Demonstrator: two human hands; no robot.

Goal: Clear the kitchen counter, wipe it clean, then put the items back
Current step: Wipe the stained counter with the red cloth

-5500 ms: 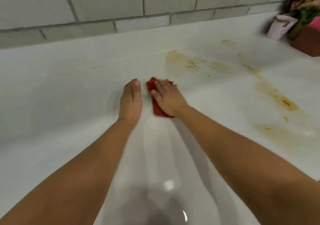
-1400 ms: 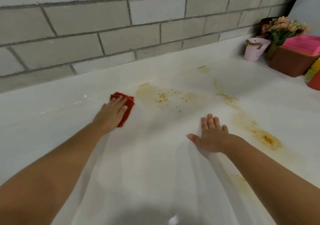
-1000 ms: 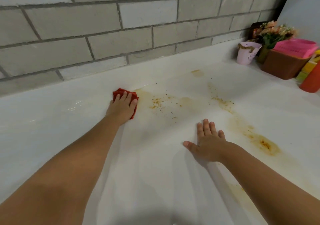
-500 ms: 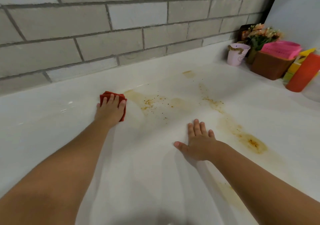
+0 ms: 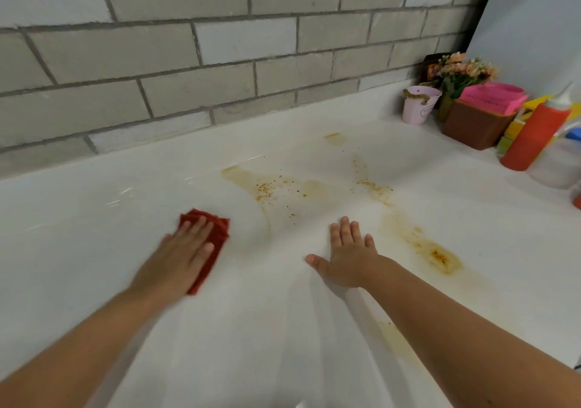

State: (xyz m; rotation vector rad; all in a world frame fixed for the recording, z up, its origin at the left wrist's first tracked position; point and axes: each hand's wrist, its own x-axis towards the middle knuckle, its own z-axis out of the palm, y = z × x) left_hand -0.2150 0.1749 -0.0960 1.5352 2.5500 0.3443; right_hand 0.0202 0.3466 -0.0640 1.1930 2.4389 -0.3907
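cloth half hidden, left hand blurred

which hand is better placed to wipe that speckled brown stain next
Left. The left hand presses the red cloth flat on the counter, just left of the speckled stain, so a short sweep should reach it. The right hand lies flat and bare on the counter.

wall: grey brick-pattern tiles, darker grout
right corner: plain pale panel
counter: white, glossy, meets wall
light: soft glints on surface
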